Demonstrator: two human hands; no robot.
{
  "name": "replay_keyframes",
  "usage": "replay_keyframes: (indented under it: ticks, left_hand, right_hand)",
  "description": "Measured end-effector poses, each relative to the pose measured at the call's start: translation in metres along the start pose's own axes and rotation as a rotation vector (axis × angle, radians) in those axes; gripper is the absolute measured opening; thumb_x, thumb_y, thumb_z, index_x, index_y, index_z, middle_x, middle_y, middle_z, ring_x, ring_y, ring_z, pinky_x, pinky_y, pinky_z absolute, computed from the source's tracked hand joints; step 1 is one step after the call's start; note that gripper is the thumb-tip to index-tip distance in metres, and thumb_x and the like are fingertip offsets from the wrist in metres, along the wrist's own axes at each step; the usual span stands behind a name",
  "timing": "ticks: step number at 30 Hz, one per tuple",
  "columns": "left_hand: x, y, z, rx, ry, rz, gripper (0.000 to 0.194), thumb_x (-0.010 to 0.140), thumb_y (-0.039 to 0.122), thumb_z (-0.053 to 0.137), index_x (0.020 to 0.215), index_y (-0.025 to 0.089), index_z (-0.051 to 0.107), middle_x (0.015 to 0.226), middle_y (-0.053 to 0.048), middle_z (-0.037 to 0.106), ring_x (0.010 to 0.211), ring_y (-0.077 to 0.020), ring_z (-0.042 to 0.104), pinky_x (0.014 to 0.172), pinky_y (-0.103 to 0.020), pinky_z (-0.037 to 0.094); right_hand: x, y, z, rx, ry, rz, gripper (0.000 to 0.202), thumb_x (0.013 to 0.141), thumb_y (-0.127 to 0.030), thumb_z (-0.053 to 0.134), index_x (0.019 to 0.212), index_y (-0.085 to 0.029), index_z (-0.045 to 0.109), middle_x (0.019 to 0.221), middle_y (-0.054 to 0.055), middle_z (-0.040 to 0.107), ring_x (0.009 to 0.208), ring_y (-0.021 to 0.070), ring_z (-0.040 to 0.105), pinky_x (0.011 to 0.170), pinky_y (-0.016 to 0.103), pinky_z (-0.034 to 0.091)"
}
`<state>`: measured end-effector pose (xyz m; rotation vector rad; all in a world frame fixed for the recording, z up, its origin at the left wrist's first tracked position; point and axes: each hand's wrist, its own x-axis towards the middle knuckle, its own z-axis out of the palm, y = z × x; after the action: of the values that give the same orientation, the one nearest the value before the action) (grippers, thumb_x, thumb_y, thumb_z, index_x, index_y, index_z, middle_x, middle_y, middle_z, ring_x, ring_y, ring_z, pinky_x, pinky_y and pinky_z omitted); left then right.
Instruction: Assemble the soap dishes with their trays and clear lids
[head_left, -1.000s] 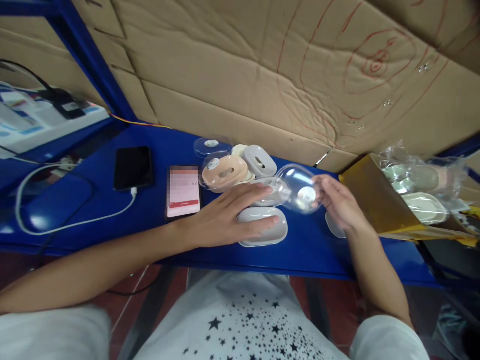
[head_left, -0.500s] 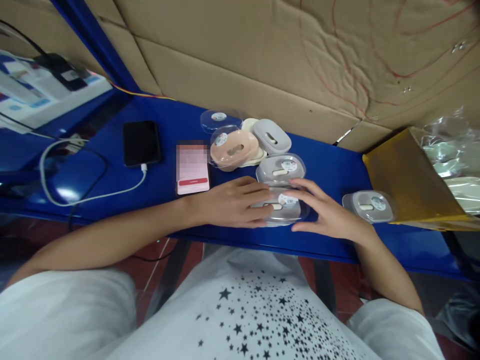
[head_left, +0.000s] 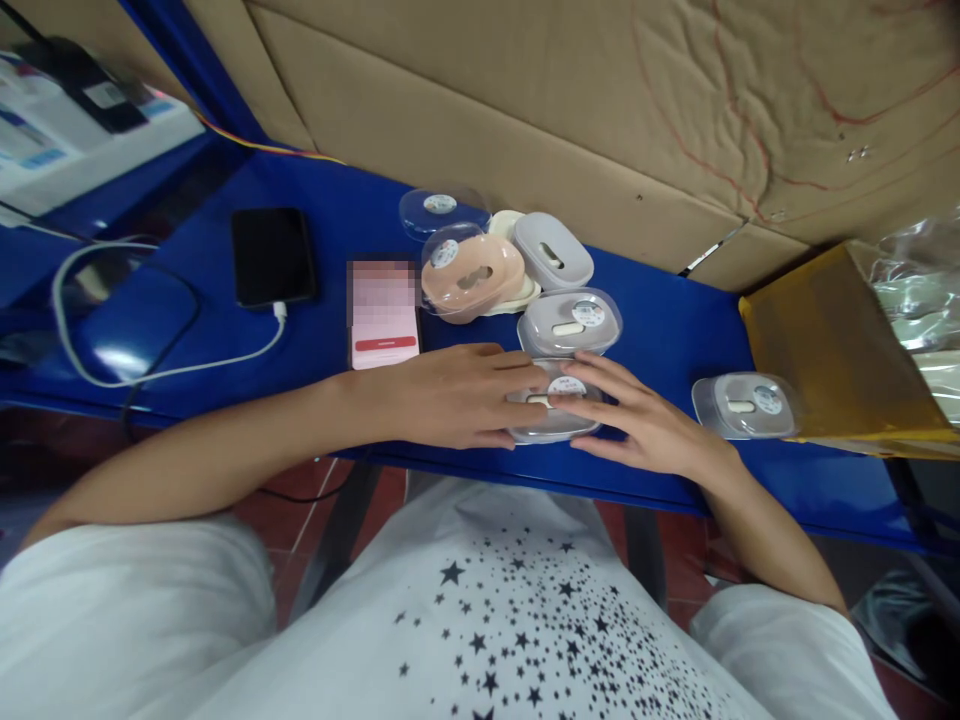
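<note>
A light grey soap dish with a clear lid (head_left: 546, 432) lies near the table's front edge, between my two hands. My left hand (head_left: 450, 395) reaches over its left side, fingers stretched out across the lid. From the right, my right hand (head_left: 645, 420) lays spread fingertips on the lid, near its round white sticker. Parts of the dish are hidden under the fingers. Just behind it sits another lidded grey soap dish (head_left: 551, 334). A third lidded grey one (head_left: 739, 418) stands to the right, beyond my right hand.
Behind are a peach soap dish (head_left: 491, 268), cream pieces (head_left: 504, 226), a grey part (head_left: 536, 235) and a loose clear lid (head_left: 450, 215). A phone (head_left: 385, 345) and a cabled black device (head_left: 271, 255) lie left. A cardboard box (head_left: 817, 340) with clear-wrapped items stands right.
My right hand has moved left, and its fingers now lie farther over the lid. My left fingers have shifted slightly back. The camera view has tilted a little.
</note>
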<state>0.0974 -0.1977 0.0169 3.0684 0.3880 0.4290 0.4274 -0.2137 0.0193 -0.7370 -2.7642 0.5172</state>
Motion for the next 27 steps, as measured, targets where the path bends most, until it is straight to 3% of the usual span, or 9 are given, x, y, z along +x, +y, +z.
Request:
replay_keyframes:
  ticks: [9, 12, 14, 17, 20, 23, 25, 27]
  left_hand:
    - [0.001, -0.001, -0.004, -0.161, -0.007, -0.071, 0.053, 0.1, 0.031, 0.084, 0.15, 0.031, 0.066, 0.139, -0.01, 0.073, 0.128, -0.0305, 0.069, 0.108, -0.041, 0.058]
    - [0.0, -0.006, -0.005, -0.226, 0.075, -0.06, 0.042, 0.103, 0.04, 0.081, 0.142, 0.028, 0.071, 0.14, -0.011, 0.073, 0.126, -0.0291, 0.071, 0.11, -0.04, 0.057]
    - [-0.001, -0.017, -0.008, -0.188, 0.136, -0.103, 0.033, 0.11, 0.046, 0.071, 0.136, 0.026, 0.073, 0.142, -0.012, 0.072, 0.127, -0.0285, 0.071, 0.112, -0.041, 0.056]
    - [-0.006, -0.04, -0.016, 0.043, 0.181, -0.365, 0.032, 0.114, 0.043, 0.06, 0.136, 0.022, 0.072, 0.144, -0.014, 0.071, 0.134, -0.0345, 0.069, 0.116, -0.051, 0.053]
    - [-0.01, -0.062, -0.022, 0.224, 0.141, -0.679, 0.045, 0.11, 0.049, 0.064, 0.143, 0.019, 0.07, 0.147, -0.019, 0.068, 0.138, -0.044, 0.065, 0.116, -0.061, 0.051]
    - [-0.01, -0.072, -0.02, 0.248, 0.124, -0.896, 0.066, 0.106, 0.066, 0.066, 0.151, 0.019, 0.065, 0.152, -0.021, 0.064, 0.136, -0.046, 0.065, 0.111, -0.06, 0.055]
    - [-0.008, -0.072, -0.017, 0.197, 0.086, -0.953, 0.07, 0.106, 0.068, 0.065, 0.157, 0.021, 0.061, 0.155, -0.02, 0.063, 0.136, -0.0442, 0.066, 0.108, -0.057, 0.059]
    - [-0.005, -0.07, -0.014, 0.137, 0.034, -0.958, 0.067, 0.107, 0.063, 0.065, 0.161, 0.023, 0.056, 0.158, -0.018, 0.061, 0.14, -0.0432, 0.064, 0.109, -0.057, 0.06]
  right_hand:
    - [0.006, -0.012, 0.007, -0.053, 0.014, 0.046, 0.055, 0.109, -0.045, 0.072, 0.162, -0.038, 0.061, 0.17, 0.009, 0.056, 0.167, 0.0361, 0.044, 0.134, 0.067, 0.046]
    - [0.0, -0.014, 0.0, -0.12, 0.018, 0.066, 0.053, 0.108, -0.047, 0.073, 0.158, -0.036, 0.062, 0.159, 0.012, 0.063, 0.158, 0.0371, 0.055, 0.127, 0.066, 0.054]
    - [-0.012, -0.01, -0.01, -0.171, 0.017, 0.12, 0.051, 0.106, -0.047, 0.075, 0.155, -0.036, 0.063, 0.154, 0.012, 0.065, 0.155, 0.0391, 0.057, 0.126, 0.069, 0.052]
    - [-0.038, 0.002, -0.028, -0.252, 0.032, 0.246, 0.062, 0.102, -0.055, 0.077, 0.157, -0.036, 0.057, 0.157, 0.015, 0.062, 0.161, 0.0467, 0.048, 0.129, 0.081, 0.041]
    - [-0.049, 0.008, -0.036, -0.326, 0.075, 0.334, 0.079, 0.102, -0.062, 0.073, 0.171, -0.036, 0.044, 0.176, 0.019, 0.045, 0.168, 0.0518, 0.036, 0.129, 0.085, 0.037]
    - [-0.034, 0.001, -0.022, -0.337, 0.111, 0.279, 0.09, 0.104, -0.061, 0.07, 0.18, -0.037, 0.027, 0.187, 0.017, 0.029, 0.172, 0.0496, 0.029, 0.133, 0.082, 0.033]
    - [-0.018, -0.004, -0.007, -0.332, 0.112, 0.208, 0.088, 0.108, -0.055, 0.067, 0.182, -0.038, 0.022, 0.187, 0.016, 0.031, 0.172, 0.0458, 0.031, 0.134, 0.08, 0.033]
    - [-0.007, -0.001, 0.004, -0.333, 0.098, 0.155, 0.074, 0.113, -0.046, 0.062, 0.179, -0.038, 0.031, 0.184, 0.015, 0.04, 0.169, 0.0424, 0.041, 0.134, 0.077, 0.036]
